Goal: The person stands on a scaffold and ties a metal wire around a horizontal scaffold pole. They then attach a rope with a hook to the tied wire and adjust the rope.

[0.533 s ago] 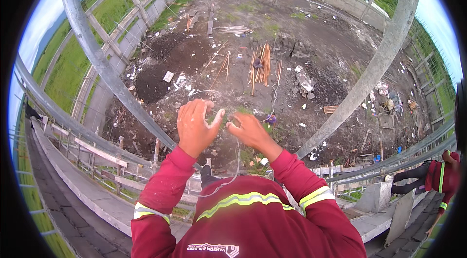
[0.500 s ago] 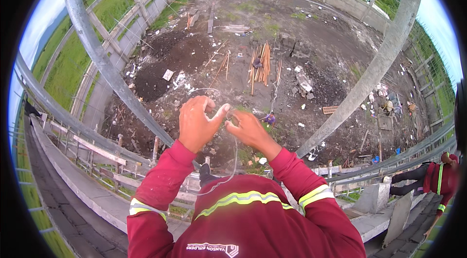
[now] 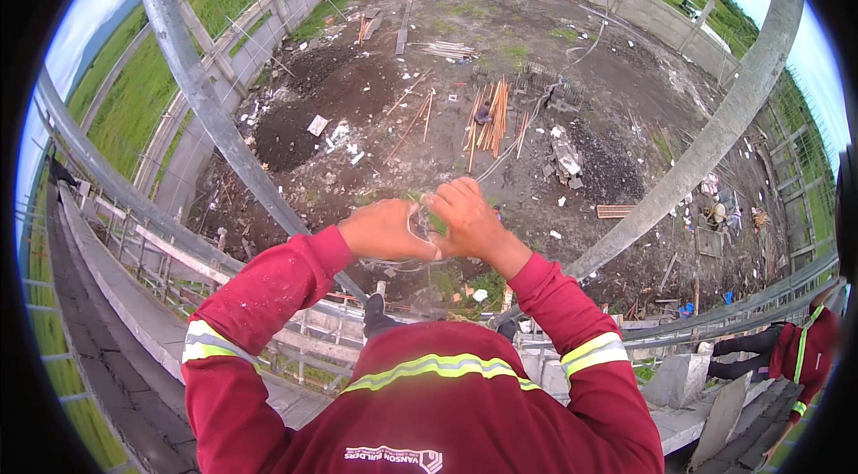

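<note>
My left hand (image 3: 391,228) and my right hand (image 3: 467,217) meet in front of my chest, fingertips close together and curled inward. Between them runs a thin pale grey wire or cord (image 3: 487,174), pinched in the fingers. From my right hand it trails off toward the far right, over the ground below. Part of it seems to loop beneath my left hand, though it is hard to make out there. The fingers hide the part of it being handled.
I am high above a muddy yard with wooden poles (image 3: 499,121). Sloping metal pipes flank me, left (image 3: 198,81) and right (image 3: 715,139). A concrete ledge (image 3: 134,295) runs left. A co-worker in red (image 3: 804,349) is at the right; another person (image 3: 483,114) is below.
My left hand has turned from upright to sideways and lowered; my right hand has risen slightly and shifted right. The wire now swings out to the far right, and its hanging strand no longer shows.
</note>
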Action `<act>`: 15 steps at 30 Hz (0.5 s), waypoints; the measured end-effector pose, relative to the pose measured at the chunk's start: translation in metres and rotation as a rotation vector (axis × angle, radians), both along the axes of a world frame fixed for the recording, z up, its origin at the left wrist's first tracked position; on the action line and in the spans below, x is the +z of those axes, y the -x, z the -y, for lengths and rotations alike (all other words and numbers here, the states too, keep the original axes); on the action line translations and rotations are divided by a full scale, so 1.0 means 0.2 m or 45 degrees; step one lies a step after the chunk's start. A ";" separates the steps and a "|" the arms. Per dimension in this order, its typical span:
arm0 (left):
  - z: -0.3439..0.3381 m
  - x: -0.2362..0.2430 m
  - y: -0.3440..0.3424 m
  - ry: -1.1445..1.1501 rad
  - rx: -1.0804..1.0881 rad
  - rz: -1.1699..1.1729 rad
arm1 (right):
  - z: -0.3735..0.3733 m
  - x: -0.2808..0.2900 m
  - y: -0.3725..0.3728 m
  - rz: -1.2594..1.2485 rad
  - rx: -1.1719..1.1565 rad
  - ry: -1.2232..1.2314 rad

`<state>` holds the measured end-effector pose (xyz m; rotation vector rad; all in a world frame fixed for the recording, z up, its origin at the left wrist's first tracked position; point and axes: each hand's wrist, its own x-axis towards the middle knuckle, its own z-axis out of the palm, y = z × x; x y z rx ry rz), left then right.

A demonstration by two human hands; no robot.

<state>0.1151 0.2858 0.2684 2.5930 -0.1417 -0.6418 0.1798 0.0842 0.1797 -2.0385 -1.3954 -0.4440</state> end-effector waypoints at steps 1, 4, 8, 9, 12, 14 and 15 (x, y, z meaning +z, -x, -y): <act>0.00 -0.04 0.00 -0.021 0.010 -0.111 | -0.01 0.00 0.01 0.005 -0.004 0.047; -0.02 -0.12 0.01 0.246 0.061 -0.070 | -0.02 0.00 0.07 0.129 -0.114 0.071; -0.03 -0.16 0.05 0.200 0.037 0.032 | -0.02 -0.05 0.12 0.169 -0.122 0.198; -0.03 -0.16 0.06 0.117 0.025 0.064 | -0.02 -0.07 0.12 0.185 -0.129 0.249; -0.01 -0.19 0.07 -0.193 -0.009 0.109 | -0.04 -0.14 0.09 0.155 -0.108 0.406; -0.01 -0.22 0.08 -0.407 -0.013 0.128 | -0.02 -0.16 0.05 0.000 -0.059 0.531; -0.01 -0.23 0.08 -0.357 0.027 0.146 | 0.00 -0.17 0.04 0.097 -0.062 0.480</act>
